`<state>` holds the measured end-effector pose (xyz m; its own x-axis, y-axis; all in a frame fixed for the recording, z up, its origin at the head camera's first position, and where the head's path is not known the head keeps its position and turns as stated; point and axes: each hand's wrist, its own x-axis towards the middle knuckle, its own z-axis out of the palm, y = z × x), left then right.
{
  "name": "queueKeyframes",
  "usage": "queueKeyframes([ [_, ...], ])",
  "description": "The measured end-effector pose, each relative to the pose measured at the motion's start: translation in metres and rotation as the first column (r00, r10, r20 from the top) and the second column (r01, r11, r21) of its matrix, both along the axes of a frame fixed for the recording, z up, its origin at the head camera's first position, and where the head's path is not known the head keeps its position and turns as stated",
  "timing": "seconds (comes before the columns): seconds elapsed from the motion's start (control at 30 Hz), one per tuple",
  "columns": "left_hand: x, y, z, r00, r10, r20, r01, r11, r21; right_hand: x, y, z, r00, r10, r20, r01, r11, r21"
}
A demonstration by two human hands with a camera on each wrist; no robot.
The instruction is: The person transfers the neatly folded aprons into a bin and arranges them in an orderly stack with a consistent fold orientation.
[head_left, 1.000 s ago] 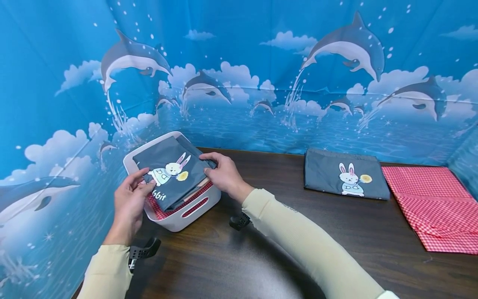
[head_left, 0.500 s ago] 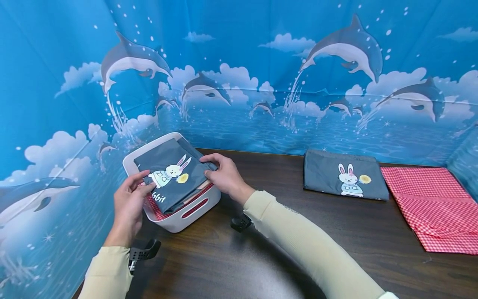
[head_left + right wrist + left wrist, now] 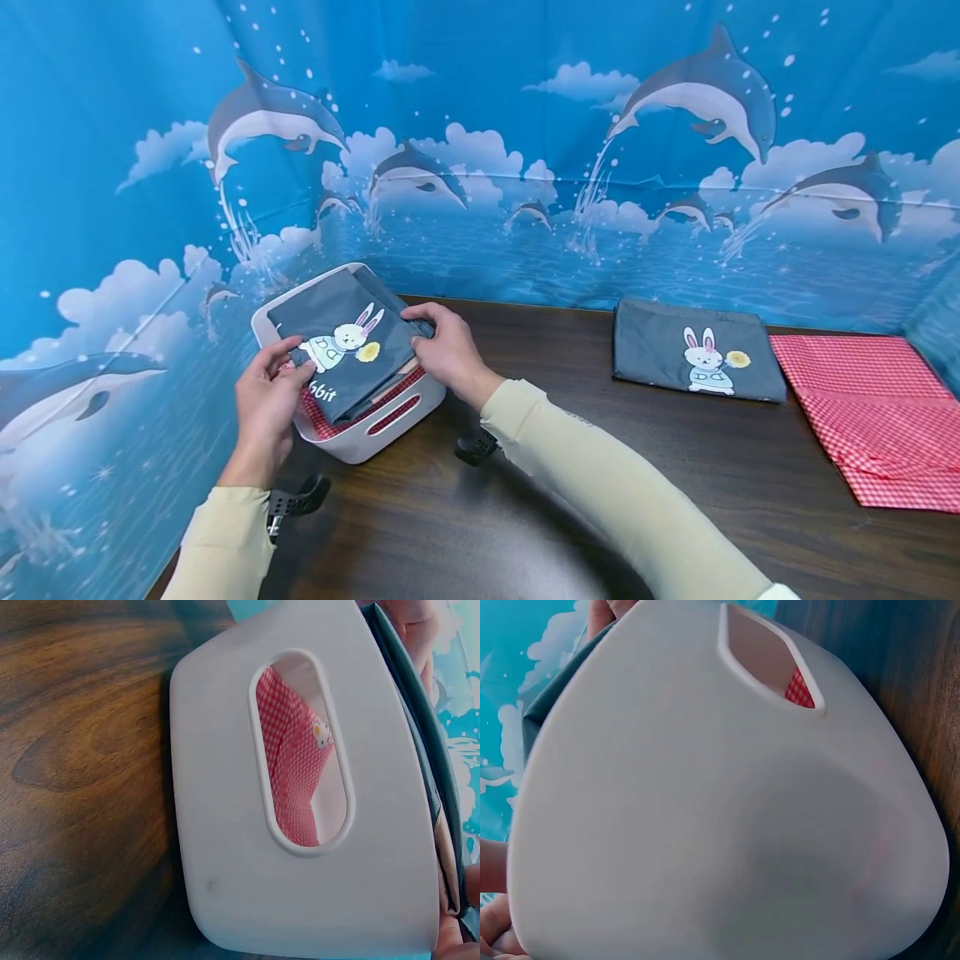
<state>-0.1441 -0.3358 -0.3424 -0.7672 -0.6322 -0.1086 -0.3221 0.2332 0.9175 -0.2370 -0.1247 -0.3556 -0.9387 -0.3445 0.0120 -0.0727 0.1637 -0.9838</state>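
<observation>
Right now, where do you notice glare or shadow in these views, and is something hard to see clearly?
Head view: pale sheen on the dark table, shadow below the right sleeve; left wrist view: soft grey shadow over the lower right of the white bin, little surface detail there; right wrist view: dark shadow beside the bin, but the checked cloth inside reads clearly.

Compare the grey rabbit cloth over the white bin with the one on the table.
The held rabbit cloth is pinched by the left hand and right hand; the other rabbit cloth lies untouched on the table. The held rabbit cloth shows white lettering; the other rabbit cloth shows none. Both are grey and folded.
</observation>
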Motion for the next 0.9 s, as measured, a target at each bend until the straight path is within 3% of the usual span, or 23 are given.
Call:
queueKeyframes([
  [0.5, 0.000, 0.000, 0.004, 0.999, -0.005, -0.037, 0.006, 1.000, 0.027, 0.003, 0.000, 0.002, 0.999, -0.026, -0.027, 0.026, 1.000, 0.002],
  [0.9, 0.002, -0.003, 0.013, 0.995, 0.006, -0.098, 0.006, 0.993, 0.118, 0.001, 0.006, 0.004, 0.999, -0.002, -0.052, 0.003, 1.000, 0.017],
])
